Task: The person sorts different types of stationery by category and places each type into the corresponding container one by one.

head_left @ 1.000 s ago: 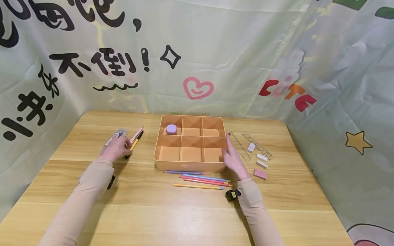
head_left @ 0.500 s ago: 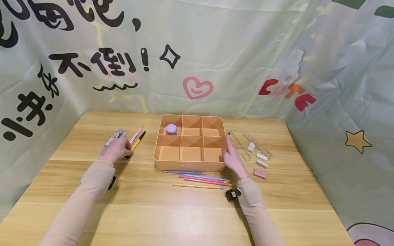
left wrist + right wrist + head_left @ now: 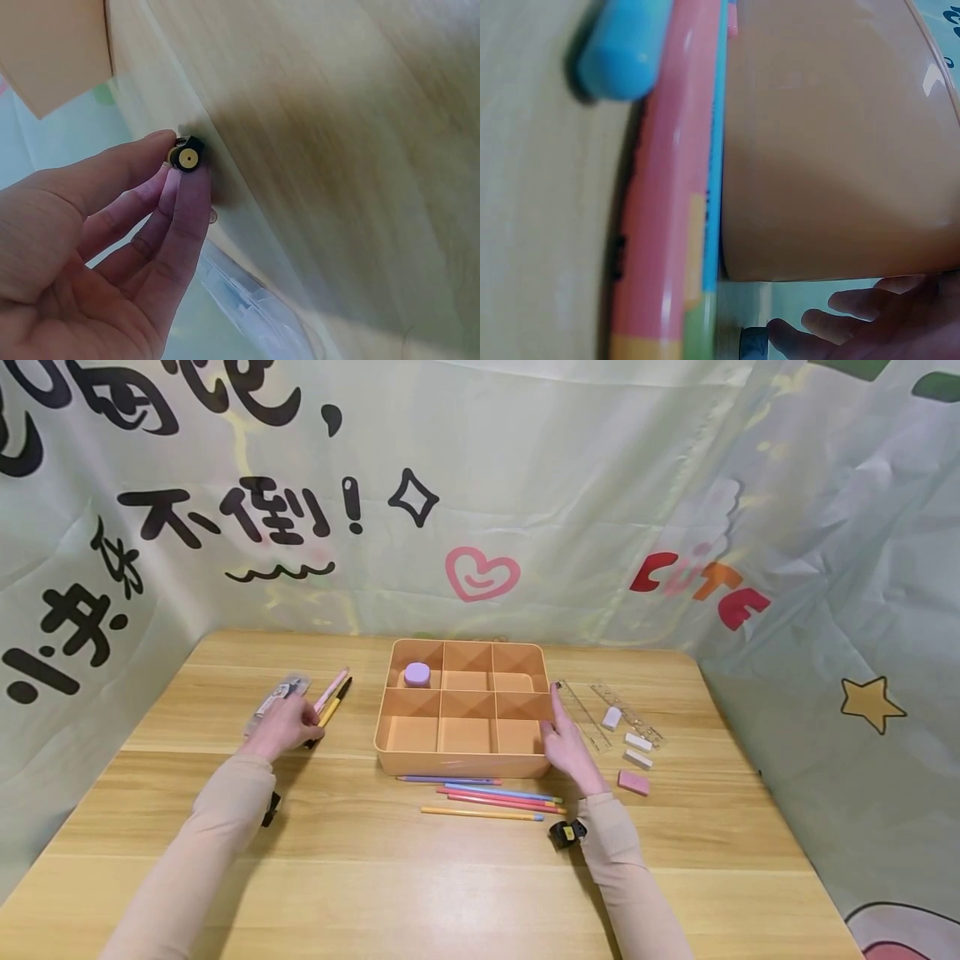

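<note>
In the head view, my left hand [image 3: 285, 725] pinches a yellow-and-black pen [image 3: 335, 708] at its near end. The left wrist view shows the pen's round black end [image 3: 187, 156] between thumb and fingertips. A pink pen [image 3: 330, 690] lies beside it, and a clear plastic packet [image 3: 276, 697] is partly under the hand. My right hand [image 3: 570, 750] holds the right wall of an orange six-compartment organizer box [image 3: 457, 766], thumb over the rim and fingers along the outside. A purple-lidded item [image 3: 417, 675] stands in the box's back left compartment.
Several pencils [image 3: 487, 815] lie along the box's front. To its right are two clear rulers [image 3: 585, 718], white erasers [image 3: 638, 742] and a pink eraser [image 3: 633, 782]. A printed cloth [image 3: 585, 485] hangs behind the wooden table [image 3: 337, 893].
The pen in my left hand has shifted very slightly to the right since the earliest frame. My right hand and the box stay in place.
</note>
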Tool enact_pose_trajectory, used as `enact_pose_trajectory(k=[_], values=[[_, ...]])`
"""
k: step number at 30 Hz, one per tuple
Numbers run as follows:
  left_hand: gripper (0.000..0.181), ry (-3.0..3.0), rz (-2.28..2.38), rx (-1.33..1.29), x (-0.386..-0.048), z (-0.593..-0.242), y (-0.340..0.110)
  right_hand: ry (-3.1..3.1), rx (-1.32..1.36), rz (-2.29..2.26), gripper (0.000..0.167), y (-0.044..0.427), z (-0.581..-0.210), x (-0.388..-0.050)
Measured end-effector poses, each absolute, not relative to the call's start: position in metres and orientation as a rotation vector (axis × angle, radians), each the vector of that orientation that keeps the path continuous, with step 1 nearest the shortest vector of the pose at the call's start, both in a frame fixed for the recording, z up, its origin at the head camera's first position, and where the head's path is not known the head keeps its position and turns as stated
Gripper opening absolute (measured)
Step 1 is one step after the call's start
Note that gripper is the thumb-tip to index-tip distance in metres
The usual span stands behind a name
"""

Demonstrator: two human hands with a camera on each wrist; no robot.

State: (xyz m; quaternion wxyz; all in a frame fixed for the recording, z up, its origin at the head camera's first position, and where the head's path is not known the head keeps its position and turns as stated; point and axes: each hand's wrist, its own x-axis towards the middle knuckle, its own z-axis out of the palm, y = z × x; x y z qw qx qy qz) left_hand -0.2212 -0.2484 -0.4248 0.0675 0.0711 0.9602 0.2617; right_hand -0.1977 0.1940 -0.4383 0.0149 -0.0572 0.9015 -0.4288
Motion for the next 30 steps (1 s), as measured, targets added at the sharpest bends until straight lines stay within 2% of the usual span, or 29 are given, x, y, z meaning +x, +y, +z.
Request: enact_pose_trajectory(k=[12,22,30], values=[[0.015,2.904,0.959,0.184,-0.212,-0.424,-0.250,2.798,-0.188,-1.353,0.069,0.193,-0.437,-0.197],[0.031,2.893,1.113,0.063,-0.203,-0.421,-0.247,2.808,-0.201,-1.350,0.070,0.193,-0.438,-0.196],[0.031,2.932,1.220,0.028,-0.196,-0.421,-0.244,2.800,-0.208,-1.361,0.069,0.193,-0.438,-0.197]])
